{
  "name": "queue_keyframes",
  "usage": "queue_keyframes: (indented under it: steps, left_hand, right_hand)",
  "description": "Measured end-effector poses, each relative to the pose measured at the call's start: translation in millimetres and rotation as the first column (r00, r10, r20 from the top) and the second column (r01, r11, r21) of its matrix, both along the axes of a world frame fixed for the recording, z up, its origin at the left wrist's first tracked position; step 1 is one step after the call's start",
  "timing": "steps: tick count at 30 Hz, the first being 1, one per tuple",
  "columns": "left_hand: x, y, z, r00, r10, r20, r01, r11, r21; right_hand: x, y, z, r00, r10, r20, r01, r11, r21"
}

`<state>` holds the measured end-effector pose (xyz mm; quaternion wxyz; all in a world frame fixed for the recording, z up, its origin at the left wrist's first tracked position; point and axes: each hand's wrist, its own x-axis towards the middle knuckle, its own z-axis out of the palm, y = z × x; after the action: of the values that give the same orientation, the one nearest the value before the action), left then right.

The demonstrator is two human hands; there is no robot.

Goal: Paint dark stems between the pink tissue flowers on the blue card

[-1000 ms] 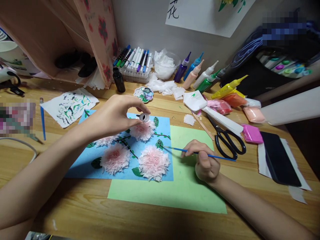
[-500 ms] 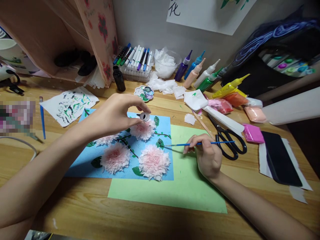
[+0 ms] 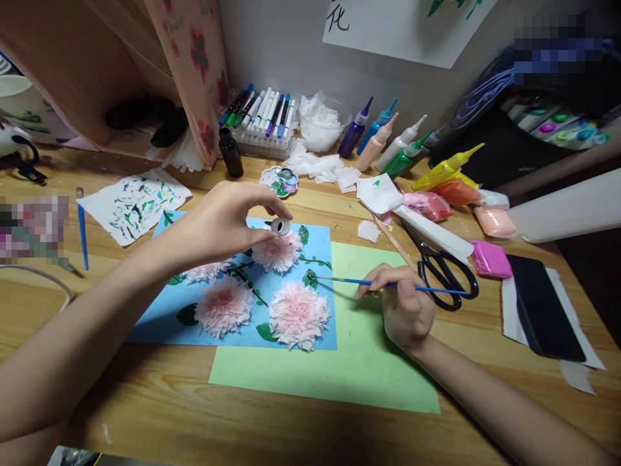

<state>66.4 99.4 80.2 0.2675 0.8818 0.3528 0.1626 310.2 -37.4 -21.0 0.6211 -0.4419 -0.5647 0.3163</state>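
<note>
My left hand (image 3: 233, 217) pinches a small bottle cap (image 3: 280, 226) over the picture, its opening dark inside. Between the fingers of my right hand (image 3: 405, 301) is a thin blue paintbrush (image 3: 349, 281), whose tip is at a green leaf (image 3: 310, 279) with dark lines on it. That leaf belongs to a picture on light blue paper (image 3: 165, 323). Ruffled pale pink paper flowers (image 3: 299, 315), dark painted stems and other green leaves cover the sheet. My left forearm hides part of it.
A green sheet (image 3: 369, 382) lies partly under the blue one. Black-handled scissors (image 3: 449, 281) and a phone (image 3: 548, 310) are at right. Behind stand a dark open bottle (image 3: 231, 154), a paint palette (image 3: 279, 182), markers (image 3: 266, 111) and paint bottles (image 3: 353, 129). Another paintbrush (image 3: 83, 230) lies at left.
The paintbrush's tip has shifted slightly up on the leaf and its rear end has dipped, with my right hand turning a little. My left hand and the cap stay put.
</note>
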Motion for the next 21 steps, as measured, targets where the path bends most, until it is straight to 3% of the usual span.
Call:
queue_keyframes:
  steps: [6, 15, 18, 21]
  left_hand:
    - [-0.3, -0.1, -2.1, 0.999, -0.01, 0.034, 0.009, 1.0, 0.02]
    - [-1.7, 1.0, -3.9, 0.999, -0.009, 0.032, 0.008, 1.0, 0.029]
    - [-0.2, 0.9, -4.5, 0.999, -0.008, 0.037, 0.007, 0.999, 0.033]
    - [-0.8, -2.3, -4.6, 0.999, -0.004, 0.048, 0.002, 0.999, 0.045]
  right_hand:
    - [-0.1, -2.0, 0.2, 0.979, 0.116, 0.168, -0.126, 0.991, 0.053]
    - [3.4, -4.6, -5.2, 0.976, 0.123, 0.181, -0.135, 0.989, 0.054]
    - [2.3, -4.3, -3.7, 0.989, 0.081, 0.127, -0.09, 0.993, 0.07]
    - [-1.1, -1.4, 3.0, 0.999, -0.036, -0.011, 0.037, 0.996, 0.082]
